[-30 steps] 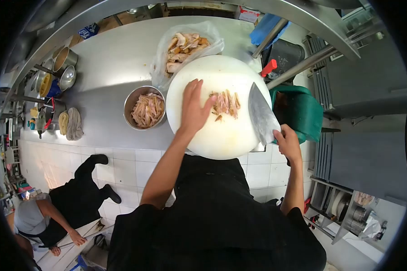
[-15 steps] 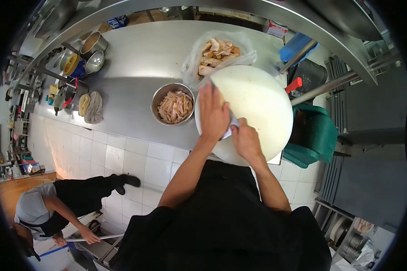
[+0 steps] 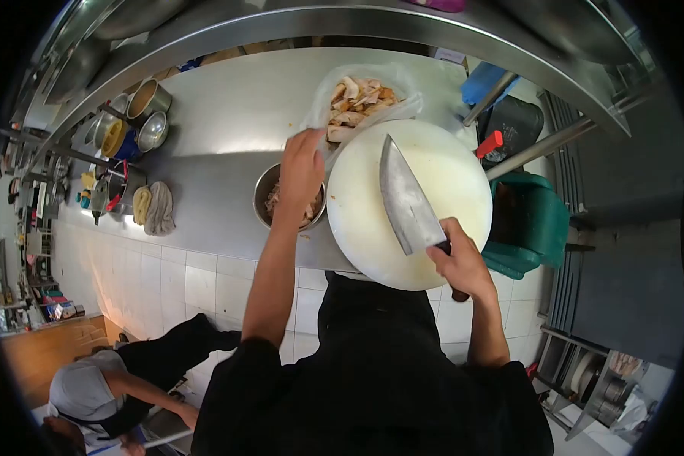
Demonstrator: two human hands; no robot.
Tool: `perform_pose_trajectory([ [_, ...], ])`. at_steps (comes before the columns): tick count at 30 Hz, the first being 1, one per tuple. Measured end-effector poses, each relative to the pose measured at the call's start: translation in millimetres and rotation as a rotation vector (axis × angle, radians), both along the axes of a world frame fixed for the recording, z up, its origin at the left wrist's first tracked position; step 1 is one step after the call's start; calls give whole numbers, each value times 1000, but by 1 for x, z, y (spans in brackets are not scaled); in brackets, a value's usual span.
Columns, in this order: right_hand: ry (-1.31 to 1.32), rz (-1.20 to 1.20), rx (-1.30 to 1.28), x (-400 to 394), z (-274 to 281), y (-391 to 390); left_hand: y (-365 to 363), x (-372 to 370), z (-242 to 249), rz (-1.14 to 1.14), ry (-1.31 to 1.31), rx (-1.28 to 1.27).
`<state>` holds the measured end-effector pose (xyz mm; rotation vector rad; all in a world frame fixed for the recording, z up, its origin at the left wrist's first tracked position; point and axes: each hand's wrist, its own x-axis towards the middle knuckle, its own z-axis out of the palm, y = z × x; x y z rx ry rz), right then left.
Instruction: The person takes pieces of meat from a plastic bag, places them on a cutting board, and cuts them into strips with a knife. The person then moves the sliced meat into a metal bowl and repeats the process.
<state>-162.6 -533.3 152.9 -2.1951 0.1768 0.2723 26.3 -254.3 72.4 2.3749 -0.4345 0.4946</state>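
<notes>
My right hand (image 3: 465, 262) is wrapped round the dark handle of a broad chef's knife (image 3: 406, 199). The blade rests over the round white cutting board (image 3: 448, 159), its tip pointing away from me. My left hand (image 3: 302, 171) is stretched over the far edge of a metal bowl (image 3: 260, 199), holding nothing that I can see; its fingertips are near the clear plastic bag (image 3: 410, 95). Inside the bag lie pieces of cooked meat (image 3: 361, 102), pale with brown edges. Sliced meat strips (image 3: 311, 209) fill the bowl, partly hidden under my left wrist.
Pots (image 3: 148, 100) and a folded grey cloth (image 3: 159, 209) stand on the steel counter (image 3: 213, 178) at left. A steel shelf rail (image 3: 342, 34) crosses overhead. A green bin (image 3: 539, 220) stands right of the board. At lower left, another person (image 3: 91, 387) bends over.
My left hand has left the board and moved leftward over the bowl. My right hand has shifted right with the knife, whose blade now shows fully. The other person has bent lower.
</notes>
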Motion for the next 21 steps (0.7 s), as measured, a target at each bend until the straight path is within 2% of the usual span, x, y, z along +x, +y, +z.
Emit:
perform_pose_trajectory([
  [1, 201, -49, 225, -7, 2, -3, -9, 21, 3, -114, 30, 74],
  [2, 272, -89, 316, -14, -1, -2, -17, 47, -5, -133, 27, 75],
  [5, 111, -102, 223, -34, -36, -6, -42, 107, -37, -215, -41, 200],
  [6, -3, -140, 166, -40, -39, -2, -48, 116, -37, -214, 130, 357],
  [7, -9, -150, 165, -47, -38, 1, -52, 128, -41, -209, 299, 516],
  [8, -37, -178, 143, -52, -36, 2, -54, 138, -44, -209, 201, 580],
  [9, -62, -207, 121, -55, -34, 2, -55, 149, -42, -217, 194, 582],
  [11, -15, -231, 141, -60, -29, 5, -53, 164, -43, -114, 209, 210],
  [13, 116, -220, 387, -59, -22, 11, -44, 176, -27, -93, 209, 27],
  [14, 67, -180, 366, -59, -33, 12, -39, 178, -17, -102, 420, -71],
  [17, 136, -241, 393, -53, -48, 10, -28, 182, -22, -213, 317, 53],
  [19, 106, -226, 389, -50, -49, 5, -33, 178, -23, -269, 345, 46],
  [21, 128, -175, 342, -48, -42, 1, -45, 170, -30, -290, 483, 63],
])
